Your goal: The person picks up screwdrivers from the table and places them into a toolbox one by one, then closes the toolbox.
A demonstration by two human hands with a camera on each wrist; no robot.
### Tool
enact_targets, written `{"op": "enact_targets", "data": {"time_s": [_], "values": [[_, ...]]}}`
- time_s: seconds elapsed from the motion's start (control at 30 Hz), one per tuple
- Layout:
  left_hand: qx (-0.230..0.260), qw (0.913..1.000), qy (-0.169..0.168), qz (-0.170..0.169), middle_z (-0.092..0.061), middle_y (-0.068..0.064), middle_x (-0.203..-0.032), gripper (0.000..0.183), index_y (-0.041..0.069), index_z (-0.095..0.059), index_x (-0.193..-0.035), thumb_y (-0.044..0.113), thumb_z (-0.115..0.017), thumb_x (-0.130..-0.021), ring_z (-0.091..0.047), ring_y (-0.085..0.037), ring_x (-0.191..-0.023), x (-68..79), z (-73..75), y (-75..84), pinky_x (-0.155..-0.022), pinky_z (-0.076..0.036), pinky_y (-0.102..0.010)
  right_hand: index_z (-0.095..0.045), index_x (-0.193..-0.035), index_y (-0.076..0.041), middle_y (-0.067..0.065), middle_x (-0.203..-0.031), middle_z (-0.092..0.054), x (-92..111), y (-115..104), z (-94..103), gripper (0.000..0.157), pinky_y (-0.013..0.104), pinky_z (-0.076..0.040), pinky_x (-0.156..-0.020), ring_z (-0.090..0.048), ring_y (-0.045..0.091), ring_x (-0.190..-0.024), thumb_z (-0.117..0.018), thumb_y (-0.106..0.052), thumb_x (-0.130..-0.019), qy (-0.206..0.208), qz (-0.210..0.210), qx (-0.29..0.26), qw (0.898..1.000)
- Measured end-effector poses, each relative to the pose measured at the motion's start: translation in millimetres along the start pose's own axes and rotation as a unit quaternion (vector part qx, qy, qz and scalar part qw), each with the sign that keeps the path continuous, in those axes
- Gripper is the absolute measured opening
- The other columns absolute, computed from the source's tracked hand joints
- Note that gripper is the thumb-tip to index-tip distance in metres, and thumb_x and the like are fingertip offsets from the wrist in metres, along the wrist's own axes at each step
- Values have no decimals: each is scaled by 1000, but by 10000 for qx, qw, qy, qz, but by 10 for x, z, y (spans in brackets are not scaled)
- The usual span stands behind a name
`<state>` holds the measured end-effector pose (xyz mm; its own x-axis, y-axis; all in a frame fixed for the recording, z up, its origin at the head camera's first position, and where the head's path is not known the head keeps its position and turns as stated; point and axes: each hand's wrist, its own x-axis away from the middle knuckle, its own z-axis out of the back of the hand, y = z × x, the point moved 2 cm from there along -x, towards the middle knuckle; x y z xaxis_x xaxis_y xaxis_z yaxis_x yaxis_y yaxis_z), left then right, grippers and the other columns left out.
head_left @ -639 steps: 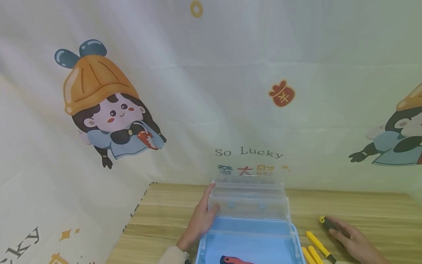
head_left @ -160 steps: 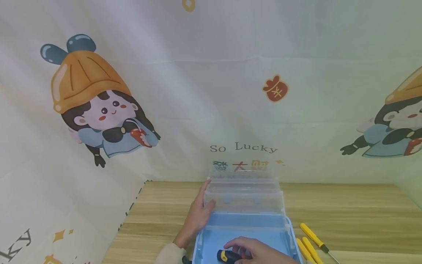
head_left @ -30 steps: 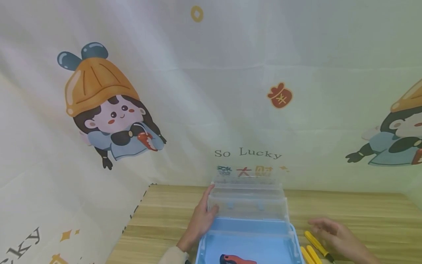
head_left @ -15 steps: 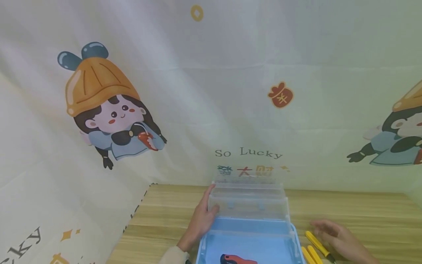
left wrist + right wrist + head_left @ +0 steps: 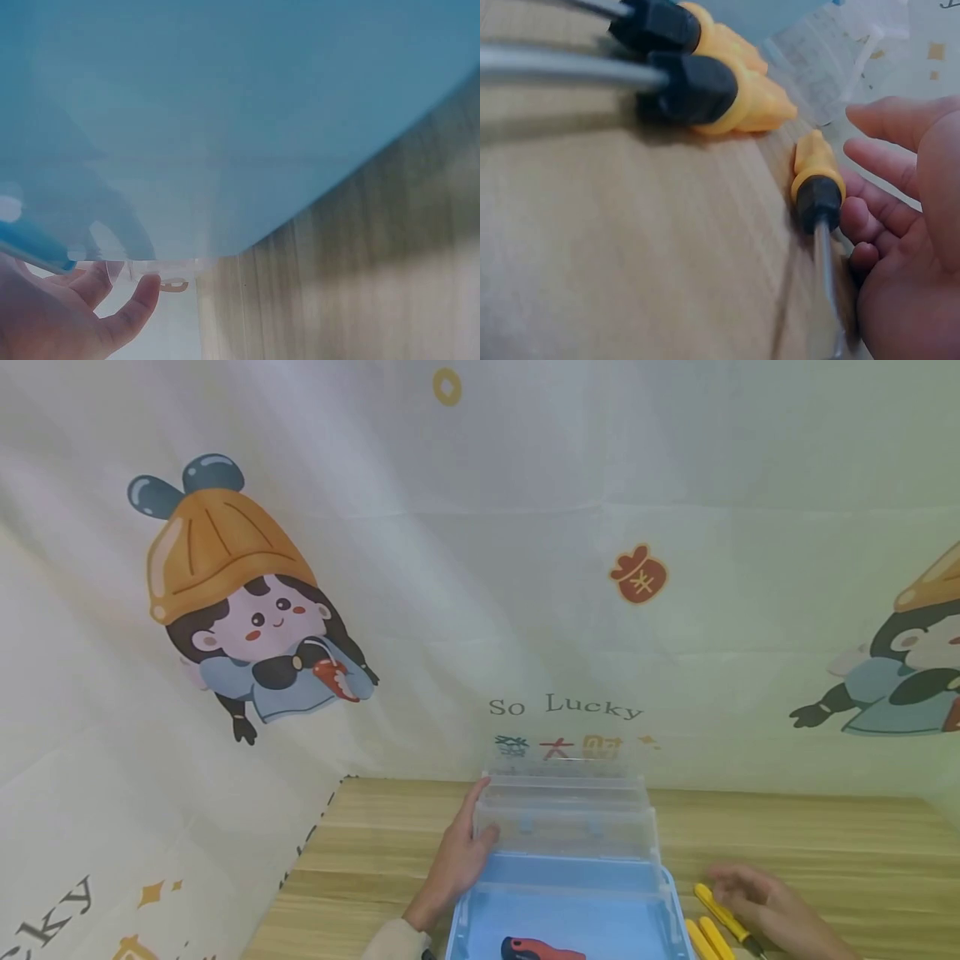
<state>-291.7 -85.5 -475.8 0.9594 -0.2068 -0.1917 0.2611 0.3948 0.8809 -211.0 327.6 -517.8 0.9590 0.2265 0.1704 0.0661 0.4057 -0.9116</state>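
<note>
A blue plastic box [image 5: 570,902] stands with its clear lid [image 5: 570,827] raised. My left hand [image 5: 456,853] grips the lid's left side, the thumb in front and a finger along the edge; in the left wrist view, the blue box wall hides part of this grip. Inside the box lies a red-and-black handle [image 5: 543,950], cut off by the frame's bottom. To the right, my right hand [image 5: 768,902] hovers close beside a screwdriver [image 5: 819,180] with a yellow handle and black collar. In the right wrist view the fingers are loosely bent around its far side, without a visible grip.
Left of that screwdriver, two more yellow-handled screwdrivers [image 5: 697,86] lie side by side against the box's right side. The wooden table [image 5: 360,852] meets a printed cloth backdrop [image 5: 480,568] at the back and left.
Several seconds ago my right hand held a black-and-yellow handle over the box; it no longer does. Over the last second it has edged toward the single screwdriver. My left hand stays on the lid.
</note>
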Motion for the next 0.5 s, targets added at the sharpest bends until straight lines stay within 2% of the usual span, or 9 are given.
{"op": "enact_targets", "data": {"time_s": [0.2, 0.37, 0.5], "values": [[19, 10000, 0, 2, -26, 3, -163, 67, 46, -21, -154, 15, -49, -101, -31, -33, -146, 8, -3, 6, -114, -27, -63, -46, -135, 13, 14, -111, -63, 6, 34, -7, 51, 27, -56, -74, -58, 14, -90, -58, -22, -100, -214, 106, -30, 9997], [26, 10000, -6, 21, -26, 2, -163, 65, 43, -22, -155, 17, -50, -101, -30, -33, -147, 12, 1, 7, -114, -26, -63, -48, -134, 11, 13, -111, -62, 3, 32, -26, 55, 26, -54, -70, -55, 14, -86, -63, -25, -96, -104, 13, 185, 9998], [14, 10000, -10, 18, -25, 3, -163, 66, 46, -22, -154, 18, -50, -101, -30, -34, -147, 12, 5, 0, -115, -26, -63, -49, -134, 10, 11, -109, -62, 2, 21, -41, 57, 25, -51, -68, -53, 15, -83, -67, -26, -94, -28, -49, 237, 9997]]}}
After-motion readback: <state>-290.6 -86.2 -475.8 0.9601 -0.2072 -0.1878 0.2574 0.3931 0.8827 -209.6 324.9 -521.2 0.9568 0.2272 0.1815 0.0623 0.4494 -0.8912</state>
